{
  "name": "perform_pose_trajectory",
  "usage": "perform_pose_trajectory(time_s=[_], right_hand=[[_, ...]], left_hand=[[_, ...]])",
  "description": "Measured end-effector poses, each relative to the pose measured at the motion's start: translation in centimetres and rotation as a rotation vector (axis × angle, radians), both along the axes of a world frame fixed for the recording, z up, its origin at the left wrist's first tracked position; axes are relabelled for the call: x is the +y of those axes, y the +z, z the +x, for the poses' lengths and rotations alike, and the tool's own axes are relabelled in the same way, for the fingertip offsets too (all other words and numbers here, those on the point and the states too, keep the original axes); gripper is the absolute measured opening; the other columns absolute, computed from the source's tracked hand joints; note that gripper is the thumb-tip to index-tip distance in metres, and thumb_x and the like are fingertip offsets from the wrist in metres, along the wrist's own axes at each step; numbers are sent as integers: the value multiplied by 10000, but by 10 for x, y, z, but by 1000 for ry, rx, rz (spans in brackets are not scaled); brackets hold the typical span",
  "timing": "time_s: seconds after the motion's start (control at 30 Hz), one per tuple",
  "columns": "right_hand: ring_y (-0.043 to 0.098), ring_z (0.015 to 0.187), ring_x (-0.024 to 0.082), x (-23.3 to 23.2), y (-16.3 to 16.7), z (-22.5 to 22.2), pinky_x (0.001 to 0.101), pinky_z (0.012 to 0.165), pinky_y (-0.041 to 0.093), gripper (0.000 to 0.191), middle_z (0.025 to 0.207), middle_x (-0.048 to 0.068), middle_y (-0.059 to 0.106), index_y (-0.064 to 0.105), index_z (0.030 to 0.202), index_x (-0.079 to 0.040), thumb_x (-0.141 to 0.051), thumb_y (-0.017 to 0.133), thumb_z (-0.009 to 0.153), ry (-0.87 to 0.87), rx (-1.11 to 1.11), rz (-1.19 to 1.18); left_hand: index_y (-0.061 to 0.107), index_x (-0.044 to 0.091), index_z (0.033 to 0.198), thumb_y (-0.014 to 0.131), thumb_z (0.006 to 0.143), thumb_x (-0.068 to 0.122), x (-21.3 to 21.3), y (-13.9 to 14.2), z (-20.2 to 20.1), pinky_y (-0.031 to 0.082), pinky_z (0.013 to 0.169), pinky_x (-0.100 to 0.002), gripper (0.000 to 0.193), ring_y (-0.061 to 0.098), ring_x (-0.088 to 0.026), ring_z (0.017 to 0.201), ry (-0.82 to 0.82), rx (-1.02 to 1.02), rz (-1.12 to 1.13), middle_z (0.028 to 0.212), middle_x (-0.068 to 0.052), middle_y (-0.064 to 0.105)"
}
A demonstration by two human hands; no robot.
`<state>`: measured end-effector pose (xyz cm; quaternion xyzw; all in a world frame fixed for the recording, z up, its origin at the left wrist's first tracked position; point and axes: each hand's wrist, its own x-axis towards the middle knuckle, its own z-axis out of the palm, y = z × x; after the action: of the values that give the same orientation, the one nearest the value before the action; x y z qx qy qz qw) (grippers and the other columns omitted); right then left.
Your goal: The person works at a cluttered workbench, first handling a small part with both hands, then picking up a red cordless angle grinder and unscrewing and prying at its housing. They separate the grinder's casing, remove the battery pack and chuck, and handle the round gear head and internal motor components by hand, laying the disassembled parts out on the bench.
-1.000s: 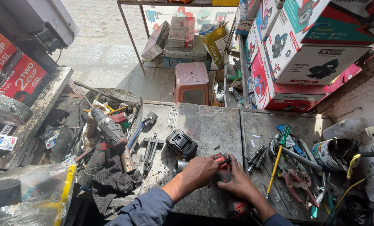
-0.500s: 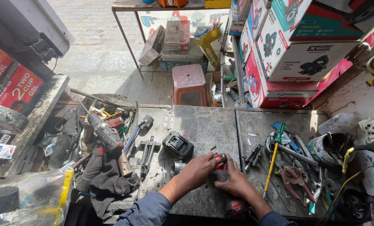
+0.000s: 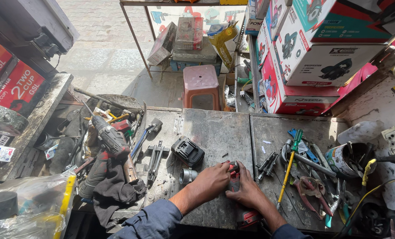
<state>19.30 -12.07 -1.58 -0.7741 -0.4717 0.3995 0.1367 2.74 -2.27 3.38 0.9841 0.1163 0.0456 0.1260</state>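
Head view | left hand (image 3: 213,180) and right hand (image 3: 247,191) grips both clamped on red power tool (image 3: 233,176) | workbench (image 3: 215,128)

Sunlit paved floor (image 3: 109,53), plastic stool (image 3: 201,86)

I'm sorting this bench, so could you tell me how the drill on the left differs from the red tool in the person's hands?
The drill is dark grey and lies untouched on a cloth among clutter at the left; the red tool is held on the bench by the left hand and right hand. The drill shows whole; the red tool is mostly hidden. Both look like power tools.
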Motion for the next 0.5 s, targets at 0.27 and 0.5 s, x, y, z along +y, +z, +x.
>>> perform_pose_trajectory(time_s=[0.27,0.5], right_hand=[[483,1408,338,-1,-1,4,405,1168,436,1332,1560,173,354,-23,1609,-191,-367,866,633,-1,10,4],[464,1419,344,-1,-1,6,413,1171,431,1322,1571,178,338,7,1601,-172,-376,875,624,7,0,40]], left_hand=[[759,14,876,704,825,148,0,-20,14,610,696,-457,154,726,-342,885,4,207,30,918,-198,686],[763,61,794,690,855,203,-2,-26,17,516,629,-377,171,655,-244,849,-173,187,376,851,-97,704]])
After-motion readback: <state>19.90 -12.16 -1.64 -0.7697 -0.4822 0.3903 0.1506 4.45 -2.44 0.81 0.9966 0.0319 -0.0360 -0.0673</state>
